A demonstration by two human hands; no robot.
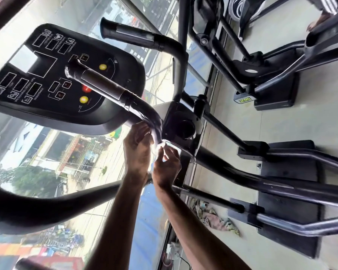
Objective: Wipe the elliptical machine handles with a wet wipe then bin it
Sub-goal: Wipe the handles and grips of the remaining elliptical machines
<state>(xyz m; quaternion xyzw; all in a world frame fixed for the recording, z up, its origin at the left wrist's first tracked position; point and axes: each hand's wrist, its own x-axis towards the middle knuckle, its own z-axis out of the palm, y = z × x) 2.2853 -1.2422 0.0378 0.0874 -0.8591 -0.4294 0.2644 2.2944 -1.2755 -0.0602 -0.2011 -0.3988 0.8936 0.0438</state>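
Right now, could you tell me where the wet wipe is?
Head view, centre: the wet wipe is pinched between the left hand and right hand against the bent handle, below the console.

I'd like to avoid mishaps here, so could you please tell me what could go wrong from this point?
The wet wipe is pinched between the left hand and right hand at the bend of the handle; it could slip and drop. Buttons on the console sit close behind the handle, so a sweeping hand might press or wet one. No bin is in view, so the wipe may get left behind.
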